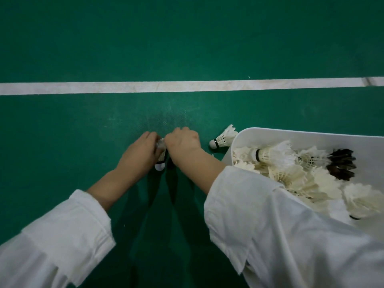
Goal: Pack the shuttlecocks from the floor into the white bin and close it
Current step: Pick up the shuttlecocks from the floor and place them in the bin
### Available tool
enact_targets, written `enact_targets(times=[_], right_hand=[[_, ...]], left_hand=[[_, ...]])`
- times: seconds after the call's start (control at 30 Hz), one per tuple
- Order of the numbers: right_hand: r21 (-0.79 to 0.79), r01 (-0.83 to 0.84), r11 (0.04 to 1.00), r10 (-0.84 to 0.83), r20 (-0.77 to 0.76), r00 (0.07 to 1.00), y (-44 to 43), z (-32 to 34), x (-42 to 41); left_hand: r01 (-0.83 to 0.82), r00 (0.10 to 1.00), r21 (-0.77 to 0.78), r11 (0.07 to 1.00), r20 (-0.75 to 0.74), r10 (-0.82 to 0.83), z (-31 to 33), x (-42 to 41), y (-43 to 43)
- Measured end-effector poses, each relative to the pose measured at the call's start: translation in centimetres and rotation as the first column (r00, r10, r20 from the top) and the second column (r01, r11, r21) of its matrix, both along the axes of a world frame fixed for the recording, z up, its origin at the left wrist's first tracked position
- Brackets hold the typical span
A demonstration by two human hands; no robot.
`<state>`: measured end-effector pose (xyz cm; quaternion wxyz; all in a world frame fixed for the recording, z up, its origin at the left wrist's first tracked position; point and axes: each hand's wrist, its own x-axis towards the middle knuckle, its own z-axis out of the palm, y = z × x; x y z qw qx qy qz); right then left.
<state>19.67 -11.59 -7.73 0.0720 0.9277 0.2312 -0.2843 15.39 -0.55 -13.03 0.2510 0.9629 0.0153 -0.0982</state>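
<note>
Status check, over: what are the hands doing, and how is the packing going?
Left grip and right grip both hold one shuttlecock. Bin open, part full. Stray shuttlecock on floor beside bin. Nothing blocking.

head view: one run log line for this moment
left hand grips shuttlecock | right hand at its feathers | another shuttlecock on floor by open bin

The floor is matt green, finely grained; its line is scuffed white. The white bin is smooth, faintly glossy plastic. The shuttlecocks in it are feathered; the held shuttlecock has a smooth base, perhaps cork. The sleeve is matt cloth.
</note>
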Motion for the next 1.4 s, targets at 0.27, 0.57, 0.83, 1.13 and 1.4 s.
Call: enact_targets(times=[0.27, 0.57, 0.83, 1.13, 1.4], right_hand=[[0.285, 0.177, 0.942, -0.193, 0.029, 0.981, -1.4, 3.7, 0.5], [0.731, 0.296, 0.614, -0.471, 0.039, 0.881, -6.9, 7.1, 2.3], [0.795, 0.268, 0.544, -0.488, 0.039, 0.872, -8.2, 6.5, 2.1], [0.895, 0.288, 0.34, -0.506, -0.084, 0.858, -10.2, 7.9, 1.3], [0.941, 0.268, 0.207, -0.557, -0.112, 0.823, -18.5, 11.6, -2.5]], left_hand=[[-0.07, 0.997, 0.113, 0.991, -0.034, 0.074, 2.1, -0.5, 1.8], [-0.037, 0.991, 0.039, 0.999, 0.132, 0.032, 3.7, 0.6, -0.5], [0.047, 0.999, 0.068, 0.997, -0.026, -0.045, -0.5, 0.4, -5.0], [0.068, 0.979, 0.029, 0.997, 0.19, -0.072, 1.2, -0.6, -3.2], [0.16, 0.927, 0.132, 0.978, 0.319, -0.195, 9.9, 0.0, -2.6]])
